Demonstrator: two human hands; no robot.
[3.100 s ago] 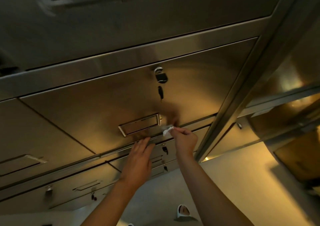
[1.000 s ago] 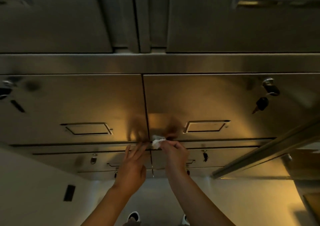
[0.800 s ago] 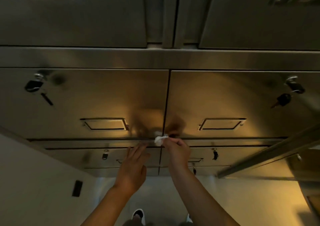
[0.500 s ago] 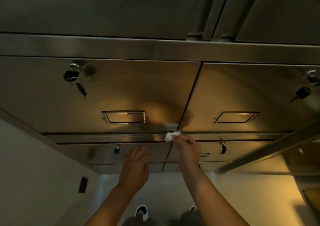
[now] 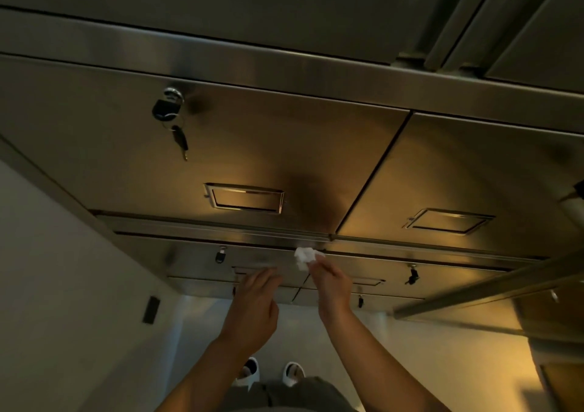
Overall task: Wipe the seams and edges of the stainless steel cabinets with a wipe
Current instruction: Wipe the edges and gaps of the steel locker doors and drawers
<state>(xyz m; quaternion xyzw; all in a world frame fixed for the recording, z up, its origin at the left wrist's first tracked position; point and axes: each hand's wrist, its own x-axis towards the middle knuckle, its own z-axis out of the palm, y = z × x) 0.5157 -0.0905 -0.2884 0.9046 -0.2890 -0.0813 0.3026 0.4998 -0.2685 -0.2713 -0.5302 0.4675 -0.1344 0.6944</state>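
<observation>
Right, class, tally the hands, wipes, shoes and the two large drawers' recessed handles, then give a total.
Hands: 2, left hand and right hand
White wipe: 1
White shoes: 2
Recessed handles: 2
Total: 7

Dim overall, with a warm yellow cast. The brightest patches are amber reflections on the steel cabinets [image 5: 316, 165] at centre and right of the frame, and a yellow glow at lower right. The upper part of the frame is dark grey. A dark smudged shadow sits on the steel at centre. The white wipe [image 5: 304, 256] is nearly blown out. Wide-angle distortion slants the cabinet lines toward the edges, and detail is soft throughout
</observation>
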